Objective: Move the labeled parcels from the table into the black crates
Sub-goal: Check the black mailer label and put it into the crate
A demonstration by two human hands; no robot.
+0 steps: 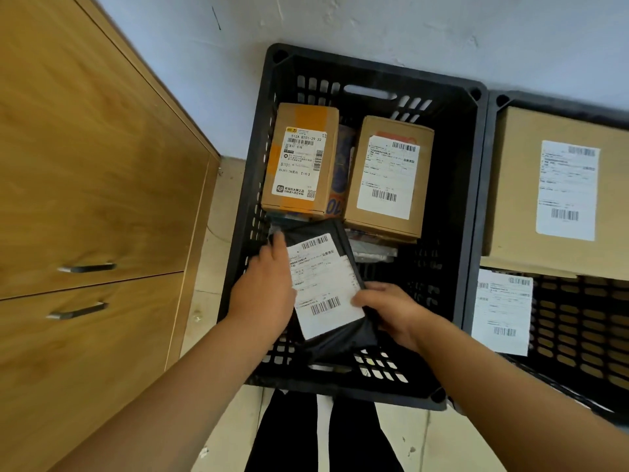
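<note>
Head view, looking down into black crate (471, 185) on the floor against the wall. Both hands are inside the crate on 1 black poly-bag parcel (343, 330) with a white barcode label facing up. Left hand (263, 294) lies along the parcel's left edge, fingers extended toward the far side and pressing on it; whether the thumb wraps underneath cannot be told. Right hand (391, 310) grips the parcel's right edge, fingers curled over the rim of the bag. The parcel sits tilted in the near half of the crate. Far half holds 2 labeled cardboard boxes standing side by side: left box (301, 158) with orange tape, right box (388, 178) with a white label; a printed item is wedged between them. A second black crate (578, 335) touches the first on the right and holds a large labeled carton (517, 185) plus a white-labeled parcel (502, 311) below it. Wooden cabinet (95, 165) with 2 metal handles stands at left.
</note>
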